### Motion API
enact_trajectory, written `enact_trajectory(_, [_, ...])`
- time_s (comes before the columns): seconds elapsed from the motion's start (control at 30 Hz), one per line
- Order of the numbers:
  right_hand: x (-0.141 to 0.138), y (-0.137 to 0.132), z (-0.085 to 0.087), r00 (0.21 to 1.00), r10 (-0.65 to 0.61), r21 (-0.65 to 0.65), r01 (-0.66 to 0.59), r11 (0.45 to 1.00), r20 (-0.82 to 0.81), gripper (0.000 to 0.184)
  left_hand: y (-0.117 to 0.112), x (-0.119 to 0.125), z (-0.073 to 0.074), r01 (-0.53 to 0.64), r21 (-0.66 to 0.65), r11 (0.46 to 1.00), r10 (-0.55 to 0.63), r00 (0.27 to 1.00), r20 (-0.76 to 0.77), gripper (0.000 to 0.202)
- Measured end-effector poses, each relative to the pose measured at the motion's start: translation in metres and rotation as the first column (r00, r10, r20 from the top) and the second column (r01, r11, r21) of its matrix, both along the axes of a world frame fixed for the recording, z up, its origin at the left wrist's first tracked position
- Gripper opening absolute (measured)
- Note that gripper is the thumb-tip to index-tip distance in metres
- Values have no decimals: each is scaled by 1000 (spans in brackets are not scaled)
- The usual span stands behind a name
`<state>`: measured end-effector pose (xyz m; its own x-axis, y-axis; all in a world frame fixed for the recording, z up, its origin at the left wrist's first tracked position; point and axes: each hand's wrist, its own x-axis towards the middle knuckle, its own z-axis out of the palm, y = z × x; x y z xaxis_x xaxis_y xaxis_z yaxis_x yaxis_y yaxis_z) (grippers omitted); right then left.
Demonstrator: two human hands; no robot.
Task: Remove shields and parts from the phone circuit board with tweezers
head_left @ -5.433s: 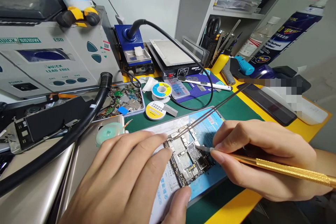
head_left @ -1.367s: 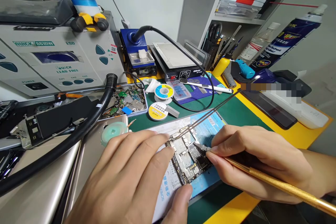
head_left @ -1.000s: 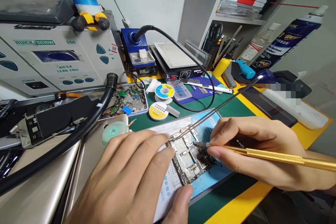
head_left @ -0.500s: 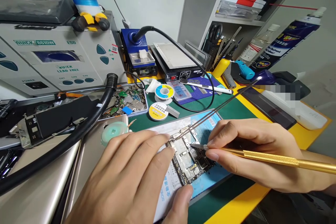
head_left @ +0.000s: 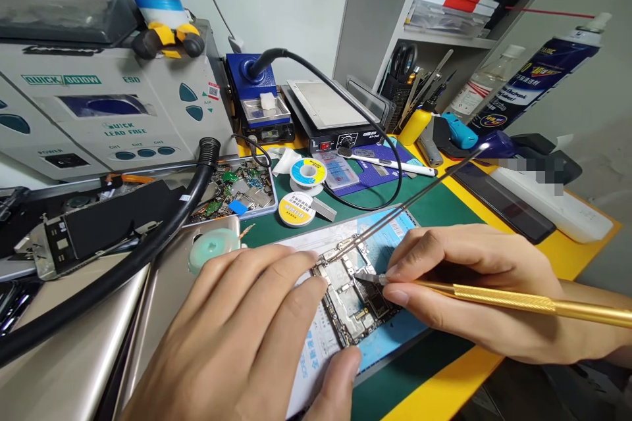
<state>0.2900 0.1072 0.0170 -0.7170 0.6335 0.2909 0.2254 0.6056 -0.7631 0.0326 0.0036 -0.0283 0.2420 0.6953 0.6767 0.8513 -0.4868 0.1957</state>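
A small phone circuit board (head_left: 353, 299) lies on a blue and white sheet (head_left: 385, 247) over the green mat. My left hand (head_left: 241, 342) rests flat on the sheet, fingertips and thumb pressing the board's left edge. My right hand (head_left: 474, 289) pinches a gold-handled blade tool (head_left: 518, 302); its metal tip touches the board's middle. A pair of long tweezers (head_left: 409, 200) lies slanted with its points on the board's top edge.
A hot-air station (head_left: 108, 112) and its black hose (head_left: 148, 243) fill the left. Behind are a parts tray (head_left: 237, 187), solder spools (head_left: 306, 174), a blue iron stand (head_left: 257, 95), a heating plate (head_left: 326, 108), a tool cup (head_left: 399, 89) and a spray can (head_left: 533, 79).
The blade tip has crept a little leftward across the board, and the gold handle has levelled out from a steeper downward slant. My left hand has stayed put.
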Motion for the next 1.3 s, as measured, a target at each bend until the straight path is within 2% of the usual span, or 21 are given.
enact_trajectory(0.43, [0, -1, -3, 1000, 25, 53, -25, 998, -3, 15, -1, -1, -1, -16, -24, 1000, 16, 1000, 7, 21])
enact_trajectory(1.3, [0, -1, 0, 997, 51, 18, -50, 999, -57, 15, 0, 1, 2, -16, -56, 998, 17, 1000, 12, 22])
